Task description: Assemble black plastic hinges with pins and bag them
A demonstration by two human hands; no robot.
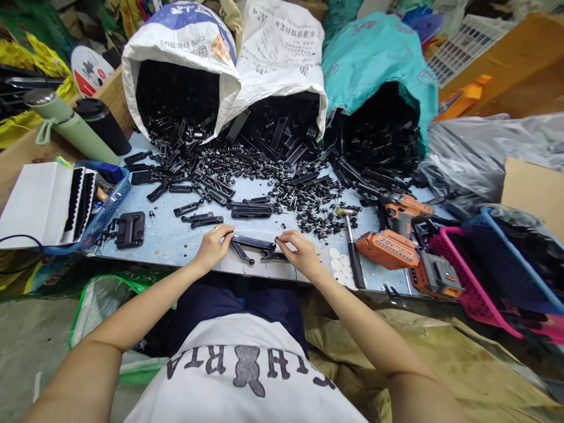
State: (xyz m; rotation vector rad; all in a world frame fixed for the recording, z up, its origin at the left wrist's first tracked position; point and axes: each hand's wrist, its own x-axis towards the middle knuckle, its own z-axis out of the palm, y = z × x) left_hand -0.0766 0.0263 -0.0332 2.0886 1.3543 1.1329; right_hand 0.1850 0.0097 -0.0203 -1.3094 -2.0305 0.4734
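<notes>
Head view: at the centre of the frame, just above the near edge of the pale blue table (165,228), a black bar (253,242) spans the gap between two bare hands. The left hand (212,249) pinches its left end between thumb and fingers. The right hand (299,251) has thumb and index fingertip pressed together at the bar's right end; what lies between them is too small to tell. A short black arm (242,252) slants down toward the right beneath the bar. Right of the hands lie white discs (339,264), a hammer (353,255) and an orange drill (405,207). Across the middle spread loose black parts (251,210) and small screws (308,205). Two white sacks (282,44) and a teal sack (374,59) open toward them from the top. A green bottle (79,129) leans at upper left.
</notes>
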